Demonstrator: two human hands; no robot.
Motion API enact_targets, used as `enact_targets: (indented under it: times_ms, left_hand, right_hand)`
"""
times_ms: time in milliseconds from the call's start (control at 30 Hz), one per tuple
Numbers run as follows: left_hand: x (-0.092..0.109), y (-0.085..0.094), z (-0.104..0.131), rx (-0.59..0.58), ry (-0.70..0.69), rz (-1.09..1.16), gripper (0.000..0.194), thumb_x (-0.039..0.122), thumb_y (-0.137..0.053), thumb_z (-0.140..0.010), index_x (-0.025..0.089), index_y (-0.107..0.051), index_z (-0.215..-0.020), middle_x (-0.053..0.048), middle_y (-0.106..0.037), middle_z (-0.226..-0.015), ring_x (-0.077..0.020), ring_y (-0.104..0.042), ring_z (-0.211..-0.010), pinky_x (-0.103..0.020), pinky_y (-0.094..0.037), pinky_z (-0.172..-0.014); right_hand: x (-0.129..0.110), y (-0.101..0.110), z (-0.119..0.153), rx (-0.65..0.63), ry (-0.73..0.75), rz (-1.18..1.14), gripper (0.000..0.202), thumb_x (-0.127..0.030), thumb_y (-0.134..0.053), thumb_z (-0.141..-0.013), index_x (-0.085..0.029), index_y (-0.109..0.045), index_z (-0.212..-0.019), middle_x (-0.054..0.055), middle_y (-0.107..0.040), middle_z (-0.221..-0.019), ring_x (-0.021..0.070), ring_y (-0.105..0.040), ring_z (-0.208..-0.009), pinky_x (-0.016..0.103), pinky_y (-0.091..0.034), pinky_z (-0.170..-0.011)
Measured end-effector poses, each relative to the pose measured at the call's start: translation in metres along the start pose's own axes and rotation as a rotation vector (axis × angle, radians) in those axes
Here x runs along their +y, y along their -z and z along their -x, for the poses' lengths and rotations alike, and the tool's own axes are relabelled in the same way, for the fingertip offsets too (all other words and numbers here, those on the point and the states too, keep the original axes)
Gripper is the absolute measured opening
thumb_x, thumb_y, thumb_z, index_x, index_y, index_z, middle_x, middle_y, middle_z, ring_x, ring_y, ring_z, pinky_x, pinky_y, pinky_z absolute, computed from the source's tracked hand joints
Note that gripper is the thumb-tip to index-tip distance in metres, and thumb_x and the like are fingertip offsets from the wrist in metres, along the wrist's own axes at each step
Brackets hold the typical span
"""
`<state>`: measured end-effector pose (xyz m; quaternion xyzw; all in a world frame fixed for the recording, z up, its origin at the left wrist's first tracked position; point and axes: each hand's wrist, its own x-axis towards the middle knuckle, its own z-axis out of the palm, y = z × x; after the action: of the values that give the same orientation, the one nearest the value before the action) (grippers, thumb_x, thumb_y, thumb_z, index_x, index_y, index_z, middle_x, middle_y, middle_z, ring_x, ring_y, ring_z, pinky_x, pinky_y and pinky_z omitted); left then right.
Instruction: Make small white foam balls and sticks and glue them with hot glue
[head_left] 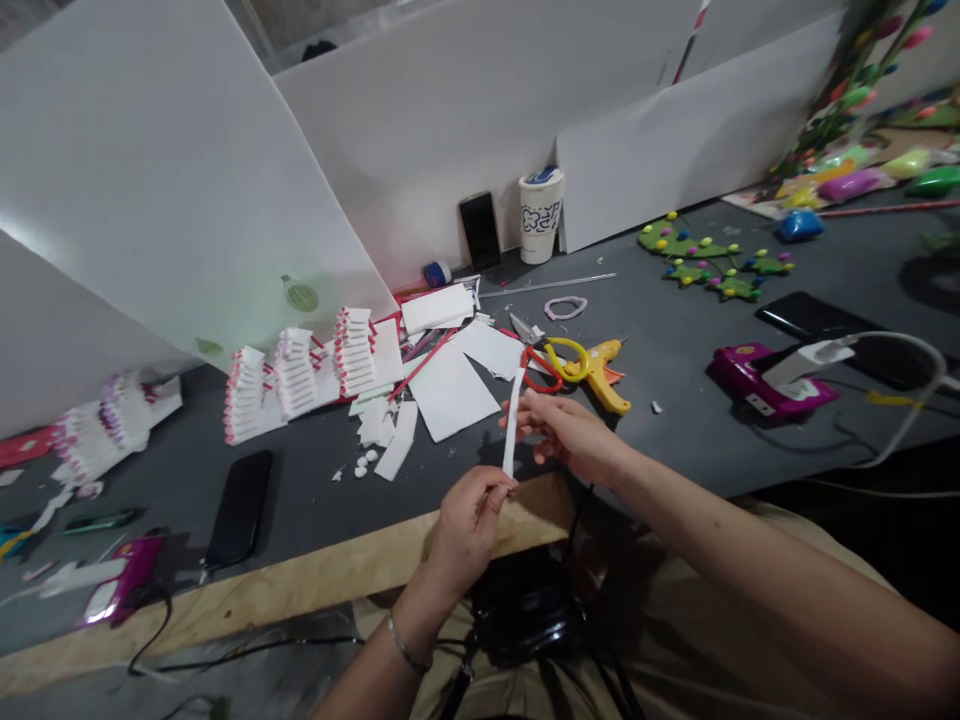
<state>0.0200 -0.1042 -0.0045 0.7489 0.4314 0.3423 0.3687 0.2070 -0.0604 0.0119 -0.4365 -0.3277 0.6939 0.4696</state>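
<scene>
A narrow white strip (512, 425) with a red tip stands nearly upright over the table's front edge. My left hand (471, 520) pinches its lower end between thumb and fingers. Beside its upper part is my right hand (559, 430), fingers apart and curved near the strip; whether a fingertip touches it is unclear. Just beyond lie scissors (566, 358) with yellow and red handles and a yellow glue gun (606, 375). White paper sheets (454, 390) and small white balls (365, 463) are left of the strip.
Rows of white pieces with red tips (244, 395) stand at the left. A black phone (240, 508) and a purple power socket (776, 382) lie on the grey table (675, 440). At the back are a paper cup (540, 218) and an upright phone (480, 230) before white boards.
</scene>
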Motion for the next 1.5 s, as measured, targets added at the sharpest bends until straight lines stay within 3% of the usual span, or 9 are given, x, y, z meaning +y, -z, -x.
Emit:
enact_targets:
  times_ms: [200, 433, 600, 800, 1033, 1267, 1500]
  left_hand:
    - [0.0, 0.001, -0.003, 0.031, 0.053, -0.001, 0.022, 0.028, -0.045, -0.094, 0.018, -0.064, -0.091, -0.005, -0.067, -0.085, -0.0152, -0.061, -0.079, -0.026, -0.048, -0.073]
    - [-0.004, 0.0, -0.004, 0.042, 0.005, -0.026, 0.018, 0.026, -0.047, -0.093, 0.019, -0.064, -0.093, -0.004, -0.067, -0.09, -0.0151, -0.062, -0.085, -0.027, -0.049, -0.079]
    - [-0.009, -0.002, 0.001, 0.172, 0.009, 0.025, 0.028, 0.025, -0.054, -0.09, 0.021, -0.055, -0.118, -0.007, -0.066, -0.107, -0.0158, -0.064, -0.094, -0.028, -0.051, -0.083]
    - [-0.008, -0.001, -0.003, 0.329, -0.176, -0.158, 0.008, 0.017, -0.058, -0.087, 0.019, -0.063, -0.093, -0.004, -0.067, -0.089, -0.0149, -0.064, -0.083, -0.028, -0.052, -0.077]
    - [-0.009, 0.001, -0.007, 0.326, -0.402, -0.289, 0.016, 0.011, -0.056, -0.087, 0.02, -0.066, -0.095, -0.005, -0.07, -0.089, -0.014, -0.066, -0.081, -0.027, -0.055, -0.075]
    - [-0.015, 0.007, -0.002, 0.294, -0.478, -0.337, 0.025, 0.009, -0.053, -0.088, 0.021, -0.065, -0.107, -0.007, -0.069, -0.098, -0.0143, -0.066, -0.087, -0.027, -0.057, -0.077]
    - [-0.015, 0.007, -0.007, 0.286, -0.455, -0.299, 0.015, 0.017, -0.053, -0.089, 0.022, -0.066, -0.095, -0.006, -0.068, -0.092, -0.0145, -0.065, -0.084, -0.028, -0.055, -0.075]
  right_hand:
    - [0.003, -0.009, 0.007, -0.106, -0.06, 0.197, 0.04, -0.053, -0.076, -0.063, -0.016, -0.067, -0.075, -0.007, -0.048, -0.054, 0.0034, -0.037, -0.041, 0.015, -0.029, -0.035]
    - [0.009, -0.014, 0.008, -0.078, -0.09, 0.221, 0.027, -0.042, -0.076, -0.062, -0.017, -0.065, -0.065, -0.006, -0.051, -0.049, 0.0047, -0.038, -0.041, 0.017, -0.024, -0.035]
    - [0.006, -0.016, 0.007, 0.005, -0.087, 0.17, 0.027, -0.04, -0.076, -0.06, -0.017, -0.064, -0.063, -0.007, -0.051, -0.049, 0.003, -0.035, -0.036, 0.018, -0.023, -0.034]
    - [0.009, -0.019, 0.01, -0.01, -0.082, 0.068, 0.03, -0.042, -0.077, -0.061, -0.016, -0.062, -0.062, -0.006, -0.053, -0.05, 0.0029, -0.038, -0.038, 0.017, -0.025, -0.034]
    - [0.011, -0.024, 0.014, -0.064, -0.068, -0.016, 0.035, -0.047, -0.078, -0.06, -0.016, -0.063, -0.064, -0.004, -0.057, -0.053, 0.0055, -0.048, -0.045, 0.015, -0.03, -0.035]
    - [0.013, -0.025, 0.014, -0.081, -0.103, -0.074, 0.034, -0.046, -0.079, -0.061, -0.016, -0.063, -0.067, -0.002, -0.062, -0.055, 0.0059, -0.053, -0.046, 0.015, -0.038, -0.039]
    - [0.012, -0.027, 0.016, -0.083, -0.089, -0.055, 0.036, -0.046, -0.08, -0.059, -0.016, -0.061, -0.064, -0.004, -0.059, -0.054, 0.0053, -0.05, -0.045, 0.015, -0.037, -0.039]
